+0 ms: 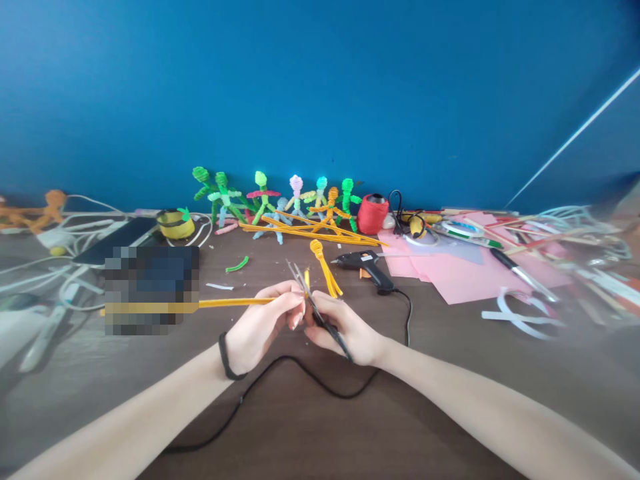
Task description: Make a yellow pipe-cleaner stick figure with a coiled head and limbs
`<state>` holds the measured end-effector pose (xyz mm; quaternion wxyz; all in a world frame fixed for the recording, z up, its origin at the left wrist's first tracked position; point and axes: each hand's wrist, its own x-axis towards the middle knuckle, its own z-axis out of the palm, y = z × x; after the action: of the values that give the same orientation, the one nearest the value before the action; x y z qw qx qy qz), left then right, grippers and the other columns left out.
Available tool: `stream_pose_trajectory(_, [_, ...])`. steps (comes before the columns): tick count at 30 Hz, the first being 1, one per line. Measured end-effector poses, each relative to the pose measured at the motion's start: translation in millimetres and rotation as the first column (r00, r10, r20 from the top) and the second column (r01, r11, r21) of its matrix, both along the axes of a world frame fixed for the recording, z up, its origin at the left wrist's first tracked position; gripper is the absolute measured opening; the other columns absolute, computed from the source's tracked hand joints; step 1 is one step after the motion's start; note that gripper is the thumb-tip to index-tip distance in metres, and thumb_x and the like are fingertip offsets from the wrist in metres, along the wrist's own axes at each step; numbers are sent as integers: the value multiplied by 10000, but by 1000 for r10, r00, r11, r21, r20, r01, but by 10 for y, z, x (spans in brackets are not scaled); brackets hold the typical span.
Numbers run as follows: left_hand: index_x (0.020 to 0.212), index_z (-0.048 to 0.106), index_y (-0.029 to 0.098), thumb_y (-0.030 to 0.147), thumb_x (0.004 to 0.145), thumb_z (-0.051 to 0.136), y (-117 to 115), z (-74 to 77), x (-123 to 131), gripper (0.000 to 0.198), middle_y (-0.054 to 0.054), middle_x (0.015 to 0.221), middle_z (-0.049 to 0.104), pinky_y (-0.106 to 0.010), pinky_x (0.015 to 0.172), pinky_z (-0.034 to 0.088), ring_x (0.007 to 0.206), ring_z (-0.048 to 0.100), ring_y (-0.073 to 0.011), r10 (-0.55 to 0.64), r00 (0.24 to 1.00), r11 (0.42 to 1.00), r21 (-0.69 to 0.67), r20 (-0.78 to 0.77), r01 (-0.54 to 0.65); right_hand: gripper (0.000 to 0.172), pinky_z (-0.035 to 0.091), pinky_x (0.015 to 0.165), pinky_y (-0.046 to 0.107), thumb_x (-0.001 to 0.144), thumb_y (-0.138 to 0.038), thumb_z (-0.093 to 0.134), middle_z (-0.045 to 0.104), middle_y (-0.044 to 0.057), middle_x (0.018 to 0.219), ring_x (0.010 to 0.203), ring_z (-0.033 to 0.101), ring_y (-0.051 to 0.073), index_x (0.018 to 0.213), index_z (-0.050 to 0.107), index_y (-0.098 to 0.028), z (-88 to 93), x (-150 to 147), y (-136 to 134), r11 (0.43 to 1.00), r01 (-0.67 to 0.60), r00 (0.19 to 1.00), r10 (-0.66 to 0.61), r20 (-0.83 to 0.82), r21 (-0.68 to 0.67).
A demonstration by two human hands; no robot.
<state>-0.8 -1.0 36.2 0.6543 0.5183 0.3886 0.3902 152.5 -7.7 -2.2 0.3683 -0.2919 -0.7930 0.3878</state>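
Scissors (316, 311) slant across the grip, their handles low in the right hand (361, 328) and their tips pointing away from the person and toward the left, so their long axis cuts across the line of a yellow pipe cleaner (235, 302). That strand runs almost level out of the left hand (263, 328), its long part stretching leftward from the grip and over a dark flat device (186, 263), which makes the left hand the nearer one to it. A short yellow end (307, 277) stands up from where the two hands meet, close against the blades; whether it passes between them or just beside them, I cannot tell, nor whether it belongs to the same strand. The left hand is closed in a pinch on the pipe cleaner, thumb against fingers. The right hand is wrapped around the scissors' dark handles, and the blades stand slightly apart at the tips. Just beyond the grip, a little to its right, lies a yellow piece with a coiled head (325, 268), its loose legs reaching back toward the right hand. Farther right of that sits a glue gun (374, 268), its black cord (345, 398) looping around on the near side of both wrists. Well beyond the grip lie loose orange-yellow strands (350, 236), with small fuzzy figures (261, 195) standing along the wall.
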Motion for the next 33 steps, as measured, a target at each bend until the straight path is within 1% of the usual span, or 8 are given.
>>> stream_pose_trajectory(5, [546,455,167,226,698,504,18,-4,-11,170,38,450,432,-214,486,314,452,387,-80,-24,1000,1000,2,5,24,148,363,627,258,763,-203,489,409,9,729,678,397,116,667,382,-172,22,14,-3,1000,-19,1000,19,-12,-20])
stream_pose_trajectory(10, [498,450,163,209,701,497,18,33,-11,214,43,434,417,-218,479,281,436,358,-74,5,992,993,119,-124,10,186,348,595,252,772,-246,486,401,3,707,645,380,108,648,368,-173,8,18,-4,999,-17,1000,17,-6,-40])
stream_pose_trajectory(14, [487,444,160,200,717,477,20,48,-15,236,40,434,421,-219,486,271,447,362,-75,24,980,982,187,-196,13,130,331,558,237,735,-154,472,382,-12,673,596,358,91,646,380,-173,27,7,-12,998,-13,1000,12,-20,-62])
stream_pose_trajectory(17, [497,440,160,204,722,475,26,27,-19,233,43,441,416,-217,479,263,443,350,-71,16,982,984,179,-188,18,116,334,538,222,694,-78,452,393,-17,665,571,366,77,654,395,-170,31,-3,-17,996,-18,999,14,-44,-93])
stream_pose_trajectory(20, [505,438,158,215,729,477,39,-6,-26,235,49,445,406,-216,475,260,439,346,-66,8,985,986,163,-171,21,123,336,492,197,691,-54,439,401,-35,629,505,377,53,678,400,-169,7,0,-17,983,-42,997,31,-63,-176])
stream_pose_trajectory(25, [522,430,156,249,742,479,70,-42,-40,243,57,444,394,-218,493,281,440,345,-64,-33,987,992,118,-159,52,91,323,415,180,762,-163,453,396,-60,551,404,398,43,698,389,-168,-15,22,-4,929,-155,982,109,-152,-336])
stream_pose_trajectory(29, [518,430,154,261,741,483,90,-58,-57,253,54,446,410,-219,506,292,448,364,-66,-60,987,991,113,-146,77,170,350,481,199,791,-284,474,416,-45,568,469,421,59,704,399,-159,34,34,3,902,-255,958,187,-217,-348])
stream_pose_trajectory(33, [507,449,147,245,734,485,88,-56,-62,250,50,432,420,-215,497,278,436,357,-59,-59,988,989,124,-144,77,194,355,513,206,800,-319,477,431,-37,567,515,432,74,720,409,-156,71,38,-7,891,-283,952,218,-214,-354])
